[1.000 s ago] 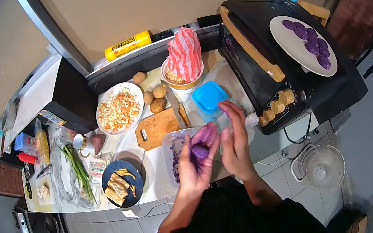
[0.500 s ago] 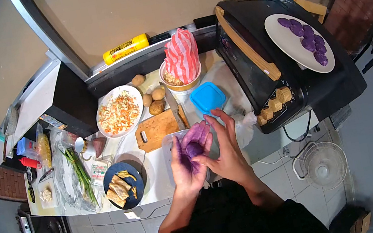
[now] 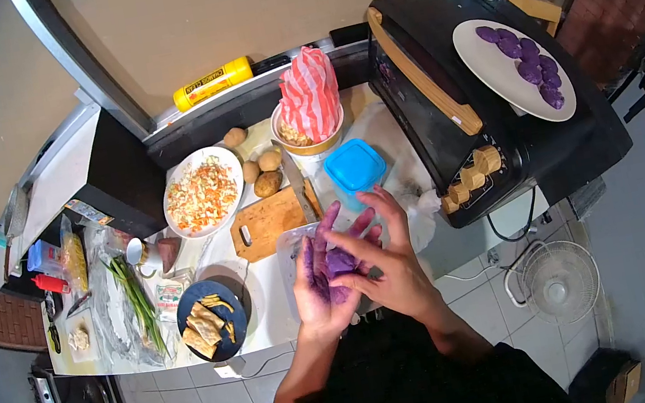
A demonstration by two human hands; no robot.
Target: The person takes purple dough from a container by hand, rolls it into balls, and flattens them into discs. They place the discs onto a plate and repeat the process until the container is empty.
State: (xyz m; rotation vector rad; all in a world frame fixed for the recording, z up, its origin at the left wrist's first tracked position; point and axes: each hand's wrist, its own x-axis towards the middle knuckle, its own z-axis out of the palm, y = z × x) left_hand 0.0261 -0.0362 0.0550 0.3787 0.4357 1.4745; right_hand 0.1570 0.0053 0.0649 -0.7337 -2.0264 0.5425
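Observation:
A small lump of purple dough (image 3: 341, 262) rests in the cupped palm of my left hand (image 3: 323, 294), whose skin is stained purple. My right hand (image 3: 393, 271) reaches over from the right, its thumb and forefinger around the lump and its other fingers stretched away. Beneath my hands is a clear plastic container (image 3: 286, 251), mostly hidden by them. Flattened purple dough pieces (image 3: 530, 71) lie on a white oval plate (image 3: 481, 70) on top of the black toaster oven (image 3: 419, 38).
A blue-lidded tub (image 3: 355, 165), a cutting board (image 3: 259, 234) with a knife (image 3: 298, 184), and several potatoes (image 3: 267, 183) lie beyond my hands. Left are a bowl of shredded vegetables (image 3: 203, 194), a dark plate (image 3: 216, 341), and green onions (image 3: 132, 295). A striped bag (image 3: 310, 96) stands behind.
My right thumb and forefinger have closed in around the purple lump, which now looks more angular. My left fingers have spread. The view has shifted slightly.

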